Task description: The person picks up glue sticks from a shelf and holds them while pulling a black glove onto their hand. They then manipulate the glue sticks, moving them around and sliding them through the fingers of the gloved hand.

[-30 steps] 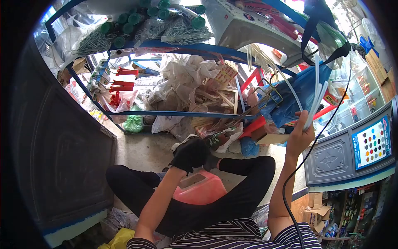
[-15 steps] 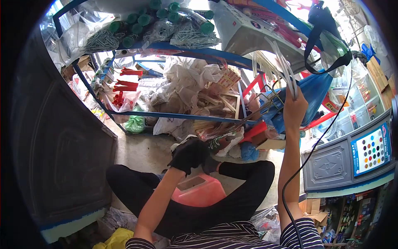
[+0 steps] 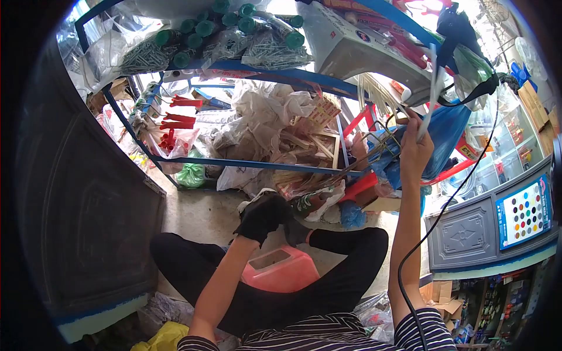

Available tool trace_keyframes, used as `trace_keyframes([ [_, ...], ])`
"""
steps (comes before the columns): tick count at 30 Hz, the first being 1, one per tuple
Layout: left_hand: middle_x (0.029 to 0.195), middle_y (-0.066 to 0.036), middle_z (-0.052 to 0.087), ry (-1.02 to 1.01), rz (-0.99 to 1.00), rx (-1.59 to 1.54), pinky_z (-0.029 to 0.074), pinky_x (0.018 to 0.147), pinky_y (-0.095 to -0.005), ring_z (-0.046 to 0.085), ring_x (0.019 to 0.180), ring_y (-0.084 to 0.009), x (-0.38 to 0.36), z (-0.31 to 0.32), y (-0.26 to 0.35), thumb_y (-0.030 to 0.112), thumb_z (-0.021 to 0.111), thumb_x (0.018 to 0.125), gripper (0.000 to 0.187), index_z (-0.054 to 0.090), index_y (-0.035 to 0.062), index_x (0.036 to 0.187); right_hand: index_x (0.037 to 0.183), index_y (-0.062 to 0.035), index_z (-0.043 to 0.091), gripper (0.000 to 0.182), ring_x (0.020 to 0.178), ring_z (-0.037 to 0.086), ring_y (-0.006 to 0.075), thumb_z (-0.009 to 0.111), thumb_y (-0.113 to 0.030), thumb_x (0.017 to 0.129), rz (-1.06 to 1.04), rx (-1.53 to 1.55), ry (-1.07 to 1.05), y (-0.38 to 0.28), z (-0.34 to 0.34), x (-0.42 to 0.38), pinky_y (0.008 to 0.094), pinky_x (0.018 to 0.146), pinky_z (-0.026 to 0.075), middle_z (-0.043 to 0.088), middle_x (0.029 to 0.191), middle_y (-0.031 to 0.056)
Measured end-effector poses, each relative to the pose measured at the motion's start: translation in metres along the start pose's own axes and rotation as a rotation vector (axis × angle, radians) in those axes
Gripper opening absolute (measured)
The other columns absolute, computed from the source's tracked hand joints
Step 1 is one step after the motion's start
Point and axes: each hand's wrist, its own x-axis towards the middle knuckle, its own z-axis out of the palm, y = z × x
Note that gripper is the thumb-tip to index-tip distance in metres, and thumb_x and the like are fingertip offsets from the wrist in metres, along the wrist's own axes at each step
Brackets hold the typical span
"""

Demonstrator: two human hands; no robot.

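My right hand point(image 3: 414, 153) is raised toward the blue metal rack point(image 3: 252, 162) and grips a bundle of thin white strips point(image 3: 432, 88) that stick up past a blue plastic bag point(image 3: 442, 137). My left hand point(image 3: 263, 216), in a black glove, is closed on something black low over my crossed legs, near crumpled plastic bags point(image 3: 257, 123) on the lower shelf. A pink plastic stool point(image 3: 281, 269) sits between my knees.
Bags of screws with green caps point(image 3: 234, 35) lie on the top shelf. Red plastic parts point(image 3: 172, 120) hang at the left. A dark panel point(image 3: 82, 205) stands on the left; a colour chart display point(image 3: 524, 210) and small boxes point(image 3: 445, 298) on the right. A black cable point(image 3: 433, 216) hangs by my right arm.
My right hand has swung left and up from beside the blue bag toward the rack, and the white strips now point upward. My left hand has stayed almost still.
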Motion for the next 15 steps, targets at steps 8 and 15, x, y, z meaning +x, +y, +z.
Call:
trace_keyframes([
  [8, 0.096, -0.009, 0.07, -0.18, 0.043, -0.062, 0.053, 0.062, -0.0294, 0.067, 0.079, -0.016, -0.005, -0.001, 0.023, 0.012, 0.053, 0.098, 0.018, 0.062, 0.0005, 0.11, 0.111, -0.001, 0.069, 0.025, 0.079, 0.057, 0.0111, 0.064, -0.021, 0.098, -0.187, -0.206, -0.001, -0.01, 0.007, -0.005, 0.03, 0.073, 0.046, 0.064, 0.08, 0.0012],
  [15, 0.104, -0.006, 0.064, -0.288, 0.31, 0.63, 0.052, 0.086, -0.0335, 0.063, 0.097, -0.0183, 0.01, -0.006, 0.031, 0.014, 0.059, 0.093, 0.023, 0.061, 0.005, 0.114, 0.098, -0.0042, 0.073, 0.029, 0.065, 0.055, 0.007, 0.057, -0.029, 0.101, 0.157, -0.079, -0.35, -0.034, 0.009, -0.127, 0.0291, 0.059, 0.043, 0.063, 0.074, 0.0037],
])
